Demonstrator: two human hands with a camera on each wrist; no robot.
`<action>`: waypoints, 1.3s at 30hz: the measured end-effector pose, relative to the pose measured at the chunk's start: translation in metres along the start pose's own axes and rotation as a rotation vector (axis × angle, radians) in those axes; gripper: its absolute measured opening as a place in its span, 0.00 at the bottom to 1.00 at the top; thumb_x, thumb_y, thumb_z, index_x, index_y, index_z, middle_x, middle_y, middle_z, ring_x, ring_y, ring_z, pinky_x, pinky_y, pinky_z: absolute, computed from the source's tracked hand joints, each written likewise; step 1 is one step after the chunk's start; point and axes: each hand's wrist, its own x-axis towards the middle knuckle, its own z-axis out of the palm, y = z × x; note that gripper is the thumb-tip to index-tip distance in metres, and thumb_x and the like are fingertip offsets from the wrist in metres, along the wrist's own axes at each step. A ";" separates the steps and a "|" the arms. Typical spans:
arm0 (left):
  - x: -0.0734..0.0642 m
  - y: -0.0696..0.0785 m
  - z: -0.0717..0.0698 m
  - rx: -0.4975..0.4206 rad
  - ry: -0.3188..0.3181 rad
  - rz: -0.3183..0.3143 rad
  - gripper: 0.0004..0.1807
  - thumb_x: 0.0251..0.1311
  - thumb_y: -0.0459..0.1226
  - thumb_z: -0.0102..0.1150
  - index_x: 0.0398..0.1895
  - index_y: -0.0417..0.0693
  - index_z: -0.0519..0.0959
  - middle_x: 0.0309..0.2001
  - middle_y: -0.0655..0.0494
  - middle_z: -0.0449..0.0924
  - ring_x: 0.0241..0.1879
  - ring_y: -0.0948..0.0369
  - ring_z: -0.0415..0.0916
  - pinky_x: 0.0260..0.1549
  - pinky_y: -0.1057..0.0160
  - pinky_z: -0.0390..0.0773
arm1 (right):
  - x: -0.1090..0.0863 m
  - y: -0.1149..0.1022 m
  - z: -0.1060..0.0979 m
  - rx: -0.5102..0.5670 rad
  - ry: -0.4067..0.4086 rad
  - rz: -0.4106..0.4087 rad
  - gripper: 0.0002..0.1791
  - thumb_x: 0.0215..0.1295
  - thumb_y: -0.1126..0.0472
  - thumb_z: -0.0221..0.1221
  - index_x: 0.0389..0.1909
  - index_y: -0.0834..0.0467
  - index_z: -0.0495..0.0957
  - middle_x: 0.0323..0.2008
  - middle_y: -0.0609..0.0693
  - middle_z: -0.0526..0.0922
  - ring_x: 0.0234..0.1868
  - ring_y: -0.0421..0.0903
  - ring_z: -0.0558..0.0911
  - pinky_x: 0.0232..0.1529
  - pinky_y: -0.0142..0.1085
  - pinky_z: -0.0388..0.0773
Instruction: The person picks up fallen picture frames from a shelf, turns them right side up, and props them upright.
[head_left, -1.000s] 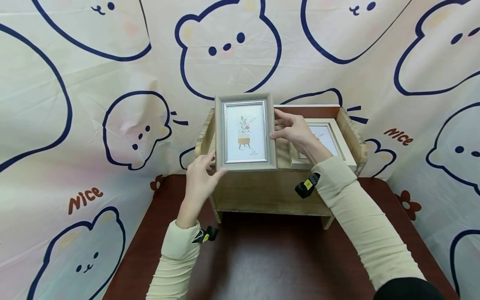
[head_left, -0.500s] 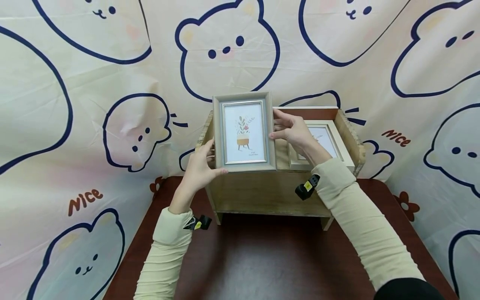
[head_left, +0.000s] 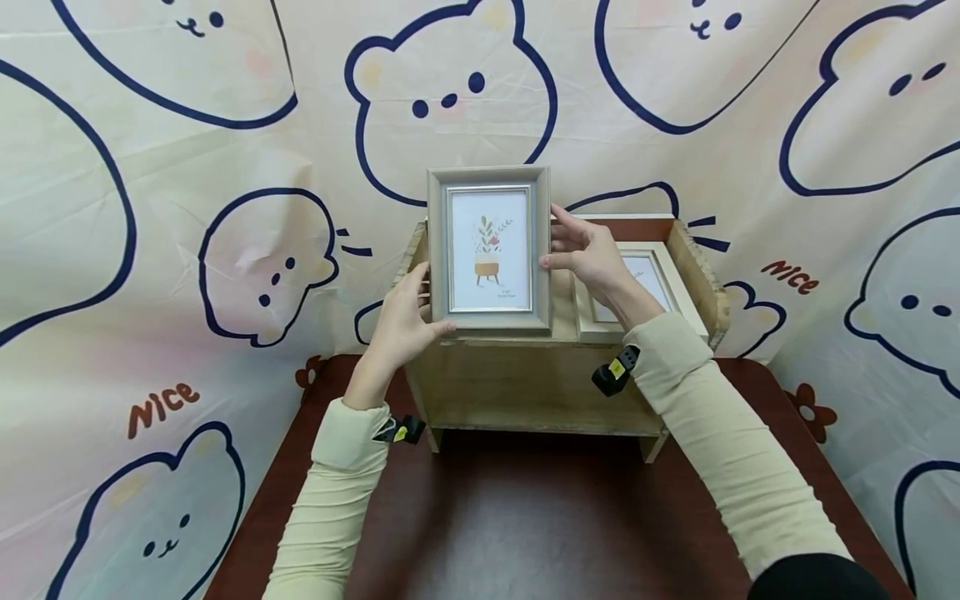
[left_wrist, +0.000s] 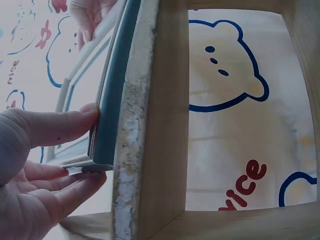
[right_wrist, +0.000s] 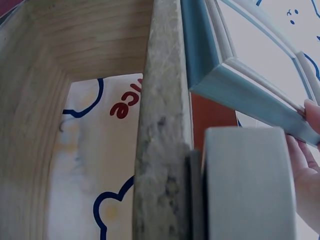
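Closest to me, two pale sleeves (head_left: 727, 425) reach over the dark counter (head_left: 517, 525) toward the shelf (head_left: 540, 387), each with a small black camera (head_left: 614, 374) at the cuff. I have both hands on one picture. The left hand (head_left: 403, 323), just in front of the shelf's left end, pinches the lower left corner, thumb across the face and fingers beneath and behind. The right hand (head_left: 592, 257), above the shelf's middle, pinches the right edge, thumb in front and fingers behind. The picture (head_left: 489, 242), a grey frame around a potted plant, stands nearly upright over the left half of the shelf; I can't tell whether its bottom touches the wood. A cream frame (head_left: 663, 268) rests in the top of the shelf, toward the right end, partly hidden by the right wrist. Behind the shelf, a cloth (head_left: 450, 50) printed with blue-outlined animals covers the background.
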 end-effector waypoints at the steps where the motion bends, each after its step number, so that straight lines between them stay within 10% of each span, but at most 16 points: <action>1: 0.001 0.000 0.000 -0.004 0.005 0.001 0.44 0.41 0.26 0.69 0.64 0.35 0.56 0.55 0.39 0.66 0.54 0.48 0.67 0.48 0.57 0.73 | 0.000 0.000 0.000 -0.003 0.001 -0.011 0.44 0.50 0.78 0.60 0.67 0.49 0.58 0.55 0.57 0.73 0.49 0.48 0.75 0.55 0.40 0.68; 19: 0.010 -0.015 0.014 0.051 0.202 0.102 0.42 0.41 0.26 0.68 0.61 0.37 0.58 0.54 0.41 0.67 0.52 0.48 0.69 0.49 0.54 0.71 | 0.006 -0.001 0.001 -0.088 0.013 -0.171 0.44 0.51 0.78 0.60 0.68 0.50 0.56 0.55 0.58 0.72 0.49 0.48 0.75 0.55 0.40 0.68; 39: 0.010 -0.022 0.027 -0.019 0.244 0.184 0.45 0.40 0.21 0.67 0.63 0.33 0.54 0.54 0.37 0.62 0.53 0.49 0.66 0.51 0.59 0.71 | 0.019 -0.044 -0.007 -0.345 0.060 -0.376 0.40 0.52 0.74 0.61 0.66 0.54 0.58 0.50 0.57 0.74 0.47 0.48 0.77 0.48 0.37 0.75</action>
